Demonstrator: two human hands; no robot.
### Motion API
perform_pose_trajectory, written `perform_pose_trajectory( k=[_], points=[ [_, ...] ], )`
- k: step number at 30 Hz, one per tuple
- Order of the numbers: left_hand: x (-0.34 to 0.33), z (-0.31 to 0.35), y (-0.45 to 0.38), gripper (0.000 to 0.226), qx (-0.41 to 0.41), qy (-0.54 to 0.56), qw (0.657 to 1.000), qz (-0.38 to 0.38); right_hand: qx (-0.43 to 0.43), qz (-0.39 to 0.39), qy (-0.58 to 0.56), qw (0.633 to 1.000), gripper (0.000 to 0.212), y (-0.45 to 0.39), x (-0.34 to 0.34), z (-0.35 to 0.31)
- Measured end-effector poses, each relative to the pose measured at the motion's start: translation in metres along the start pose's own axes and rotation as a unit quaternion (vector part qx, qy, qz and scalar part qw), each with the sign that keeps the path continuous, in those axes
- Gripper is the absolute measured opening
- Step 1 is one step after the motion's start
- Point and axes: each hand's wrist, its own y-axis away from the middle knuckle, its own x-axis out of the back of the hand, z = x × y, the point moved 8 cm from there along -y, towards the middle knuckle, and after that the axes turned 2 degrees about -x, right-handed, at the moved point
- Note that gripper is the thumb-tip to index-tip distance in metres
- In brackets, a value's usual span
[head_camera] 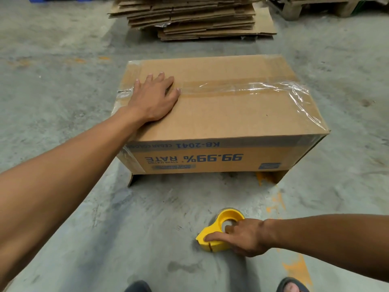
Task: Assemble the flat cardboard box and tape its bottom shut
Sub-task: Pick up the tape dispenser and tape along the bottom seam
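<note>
A brown cardboard box (231, 114) stands on the concrete floor, upside down, its blue print inverted on the near side. Clear tape (252, 86) runs along the closed seam on top and wrinkles over the right end. My left hand (154, 98) lies flat on the top near the left end, fingers spread over the seam. In front of the box, a yellow tape dispenser (219, 230) rests on the floor. My right hand (244, 237) grips it, with a finger through its centre hole and the thumb along its side.
A stack of flattened cardboard boxes (189, 15) lies on the floor behind the box. A wooden pallet (315, 7) sits at the back right. My sandalled feet (292, 285) show at the bottom edge. Orange paint marks (296, 268) streak the floor.
</note>
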Motion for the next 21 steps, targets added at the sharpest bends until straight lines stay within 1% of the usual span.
perform_pose_trajectory(
  k=[3,5,6,7,8,10,11,12,14,15,16,17,19,20,21],
  points=[
    [0.003,0.002,0.0,0.061,0.0,0.005,1.0,-0.005,-0.024,-0.023,-0.04,0.999,0.087,-0.007,0.025,-0.001],
    [0.005,0.001,0.0,0.059,-0.003,0.013,1.0,-0.011,-0.071,-0.035,-0.105,0.991,0.088,-0.01,0.056,-0.002],
    [0.005,0.0,0.0,0.058,-0.004,0.023,1.0,-0.017,-0.079,-0.022,-0.132,0.988,0.087,-0.008,0.077,-0.005],
    [0.007,-0.001,0.001,0.057,-0.006,0.036,0.999,-0.024,-0.071,-0.005,-0.177,0.982,0.087,-0.005,0.1,-0.01],
    [0.009,-0.002,0.001,0.054,-0.011,0.055,0.998,-0.029,-0.049,0.007,-0.246,0.968,0.085,0.0,0.122,-0.017],
    [0.02,-0.001,0.004,0.047,-0.026,0.111,0.993,-0.021,-0.002,0.015,-0.401,0.916,0.079,0.017,0.166,-0.033],
    [0.029,-0.001,0.006,0.044,-0.035,0.142,0.989,-0.003,0.027,0.034,-0.435,0.899,0.074,0.027,0.191,-0.038],
    [0.042,0.0,0.008,0.041,-0.045,0.17,0.984,0.024,0.057,0.069,-0.44,0.893,0.067,0.039,0.218,-0.044],
    [0.067,0.002,0.01,0.032,-0.038,0.228,0.971,0.067,0.1,0.164,-0.44,0.877,0.057,0.068,0.271,-0.046],
    [0.076,0.001,0.011,0.029,-0.014,0.274,0.96,0.062,0.116,0.205,-0.443,0.865,0.054,0.084,0.294,-0.041],
    [0.081,0.003,0.012,0.029,0.02,0.338,0.94,0.034,0.131,0.226,-0.458,0.85,0.052,0.1,0.312,-0.035],
    [0.082,0.006,0.014,0.035,0.06,0.41,0.91,-0.015,0.149,0.229,-0.487,0.83,0.051,0.113,0.326,-0.028],
    [0.081,0.023,0.025,0.051,0.113,0.532,0.83,-0.123,0.167,0.241,-0.538,0.791,0.046,0.138,0.345,-0.009],
    [0.08,0.036,0.032,0.056,0.118,0.567,0.797,-0.171,0.168,0.252,-0.554,0.775,0.045,0.149,0.351,0.0],
    [0.08,0.049,0.037,0.061,0.114,0.592,0.769,-0.212,0.168,0.26,-0.57,0.761,0.049,0.157,0.355,0.011]
  ],
)
